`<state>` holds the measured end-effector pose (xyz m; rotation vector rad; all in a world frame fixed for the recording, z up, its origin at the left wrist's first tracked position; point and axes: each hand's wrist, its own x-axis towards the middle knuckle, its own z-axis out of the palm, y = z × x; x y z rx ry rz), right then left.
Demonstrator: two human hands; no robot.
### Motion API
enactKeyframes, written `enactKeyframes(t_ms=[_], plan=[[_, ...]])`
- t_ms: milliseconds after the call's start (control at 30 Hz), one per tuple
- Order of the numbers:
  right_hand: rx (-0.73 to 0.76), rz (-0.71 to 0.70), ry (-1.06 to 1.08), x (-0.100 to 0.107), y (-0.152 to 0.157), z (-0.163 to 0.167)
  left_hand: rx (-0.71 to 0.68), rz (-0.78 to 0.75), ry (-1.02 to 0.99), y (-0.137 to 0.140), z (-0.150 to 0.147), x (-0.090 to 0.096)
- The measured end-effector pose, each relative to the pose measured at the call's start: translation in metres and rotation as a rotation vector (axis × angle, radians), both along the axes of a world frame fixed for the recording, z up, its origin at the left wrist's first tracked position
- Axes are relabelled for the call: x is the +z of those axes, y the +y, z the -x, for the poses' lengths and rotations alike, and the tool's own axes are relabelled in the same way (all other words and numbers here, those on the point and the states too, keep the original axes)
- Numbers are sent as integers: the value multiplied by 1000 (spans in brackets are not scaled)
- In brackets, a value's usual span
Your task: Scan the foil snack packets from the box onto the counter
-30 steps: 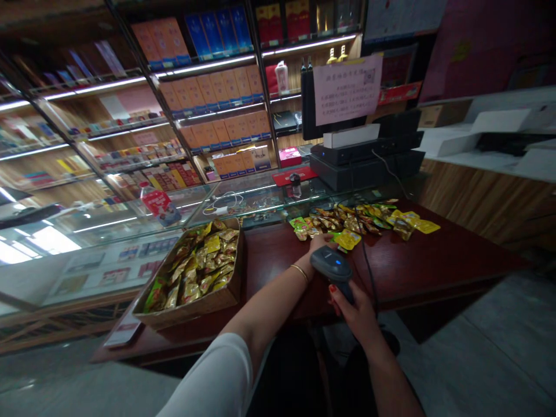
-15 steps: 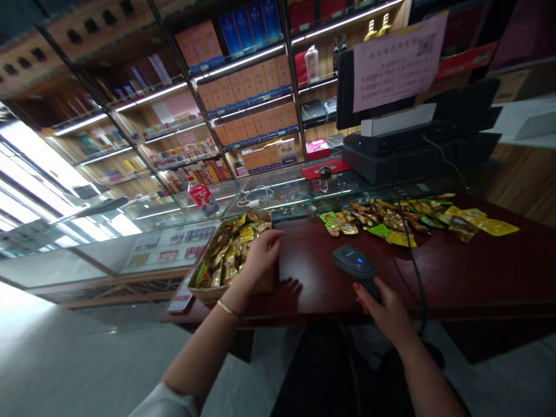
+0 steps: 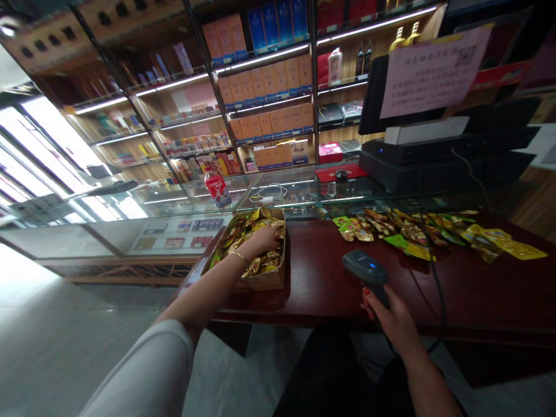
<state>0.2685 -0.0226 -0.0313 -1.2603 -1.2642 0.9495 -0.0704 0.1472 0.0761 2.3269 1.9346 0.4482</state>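
Observation:
My left hand [image 3: 262, 239], with a gold bangle at its wrist, reaches over a cardboard box [image 3: 263, 282] and touches the small shiny snack packets [image 3: 240, 233] heaped in it. Its fingertips are lost among the gold and green wrappers, so their grip is hidden. Around the handle of a dark barcode scanner [image 3: 365, 267] my right hand [image 3: 394, 317] is closed. The scanner's head, with a blue light lit, points left above the wooden table [image 3: 313, 277]. Beyond it, a spread of similar snack packets [image 3: 406, 227] lies on the table.
A glass display counter [image 3: 174, 202] adjoins the table, with a red-labelled bottle [image 3: 217, 188] on it. A monitor [image 3: 371, 95] stands behind the loose packets, a mouse [image 3: 341, 174] beside it. The scanner's cable [image 3: 442, 289] hangs over the table edge. Stocked shelves line the wall.
My left hand has lowered from above the box's right side into the packets. The right hand still holds the scanner. The view has shifted, so the scene appears farther right.

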Motion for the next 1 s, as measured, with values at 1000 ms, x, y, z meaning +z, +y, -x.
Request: enactKeyframes(t_ms=[1000], plan=[[130, 109, -150, 11, -12, -34, -176, -158, -859, -88, -99, -110]])
